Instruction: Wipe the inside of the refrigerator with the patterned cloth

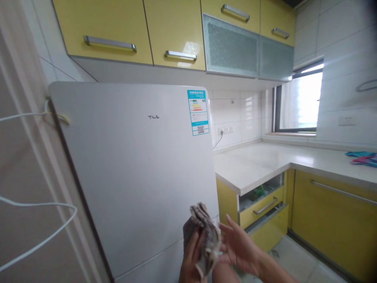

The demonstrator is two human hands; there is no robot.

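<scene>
In front of the refrigerator's lower door area, a crumpled greyish-brown cloth [207, 236] is bunched up in my left hand [193, 251], whose fingers press against it. Just to the right is my right hand [240, 245], its thumb raised apart and its fingers reaching the cloth's right edge. The fingertips there are partly hidden and a little blurred. The white refrigerator [132, 165] stands upright behind both hands, with a blue and white energy label [198, 112] near its top right corner.
Yellow upper cabinets [173, 27] hang above the refrigerator. A white countertop [250, 161] runs to the right, over a partly open drawer [263, 208]. Blue and pink cloths [363, 158] lie at the far right. A white cable [38, 204] loops at the left.
</scene>
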